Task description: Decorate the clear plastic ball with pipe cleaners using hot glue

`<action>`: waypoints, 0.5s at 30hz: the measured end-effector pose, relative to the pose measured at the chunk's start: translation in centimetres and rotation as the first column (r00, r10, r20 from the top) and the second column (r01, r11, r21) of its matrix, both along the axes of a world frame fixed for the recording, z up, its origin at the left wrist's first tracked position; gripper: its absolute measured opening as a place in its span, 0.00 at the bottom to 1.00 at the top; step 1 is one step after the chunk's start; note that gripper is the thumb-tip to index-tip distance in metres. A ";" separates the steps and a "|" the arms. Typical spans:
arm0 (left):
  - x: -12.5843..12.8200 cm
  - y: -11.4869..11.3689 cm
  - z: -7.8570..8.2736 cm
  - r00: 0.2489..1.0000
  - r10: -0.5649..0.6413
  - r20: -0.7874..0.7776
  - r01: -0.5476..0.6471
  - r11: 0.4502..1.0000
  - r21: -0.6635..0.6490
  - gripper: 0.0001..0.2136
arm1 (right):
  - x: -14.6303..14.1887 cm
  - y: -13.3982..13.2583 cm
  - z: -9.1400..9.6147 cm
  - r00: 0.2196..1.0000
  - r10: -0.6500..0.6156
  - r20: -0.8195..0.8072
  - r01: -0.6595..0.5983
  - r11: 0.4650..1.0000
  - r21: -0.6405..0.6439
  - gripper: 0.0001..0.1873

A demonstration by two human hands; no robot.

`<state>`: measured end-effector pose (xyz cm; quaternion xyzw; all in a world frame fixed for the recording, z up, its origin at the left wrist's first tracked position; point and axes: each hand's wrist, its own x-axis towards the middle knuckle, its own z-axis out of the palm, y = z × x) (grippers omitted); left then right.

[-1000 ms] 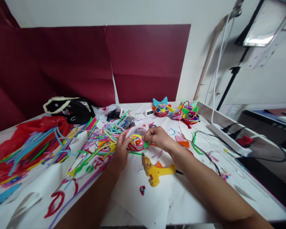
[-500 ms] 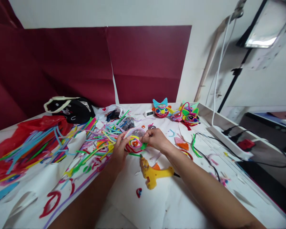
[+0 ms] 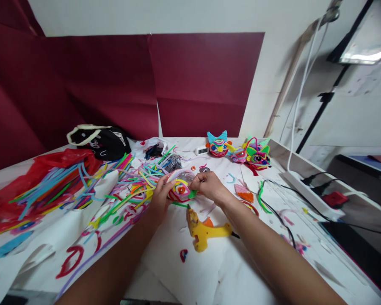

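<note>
Between both hands is a rounded, partly clear craft piece point(image 3: 180, 190) trimmed with colourful pipe cleaners, an eye shape with an orange centre facing me. My left hand point(image 3: 161, 195) is closed around its left side. On the right edge, beside a green patch, my right hand point(image 3: 208, 185) pinches with thumb and fingers; what lies inside that pinch, if anything, is too small to make out. A yellow hot glue gun point(image 3: 206, 231) lies just below, its nozzle pointing up toward the piece. A small red and blue scrap point(image 3: 183, 255) rests nearer to me.
Heaps of pipe cleaners point(image 3: 133, 186) and a red plastic bag point(image 3: 51, 165) cover the left side. Finished craft heads point(image 3: 218, 146) stand at the back. A black cable point(image 3: 277, 212) runs right toward a power strip point(image 3: 313, 197). A black bag point(image 3: 101, 142) sits back left.
The camera view has shifted slightly, so the scene sits a little further right. Both hands keep nearly the same hold on the craft piece.
</note>
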<state>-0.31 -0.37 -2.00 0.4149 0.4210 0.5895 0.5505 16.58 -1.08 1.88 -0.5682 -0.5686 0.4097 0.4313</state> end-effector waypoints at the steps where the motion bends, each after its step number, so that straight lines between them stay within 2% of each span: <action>1: 0.0 0.0 0.1 1.000 -0.008 0.012 0.008 1.000 -0.027 0.26 | 0.0 0.0 0.0 1.000 -0.001 0.003 0.001 1.000 -0.002 0.08; 3: 0.1 -0.1 0.2 0.999 -0.030 0.040 0.033 0.996 -0.079 0.27 | 0.0 0.0 -0.1 1.000 -0.004 0.010 0.004 1.000 -0.006 0.08; 10: 0.1 0.1 0.0 0.998 -0.050 0.046 0.053 0.995 -0.082 0.27 | -0.1 0.4 -0.7 0.999 -0.014 0.035 0.014 1.000 -0.013 0.09; 15: 0.1 0.1 -0.1 0.997 -0.067 0.036 0.069 0.995 -0.077 0.26 | 0.0 0.3 -0.6 0.998 -0.003 0.060 0.005 1.000 -0.025 0.10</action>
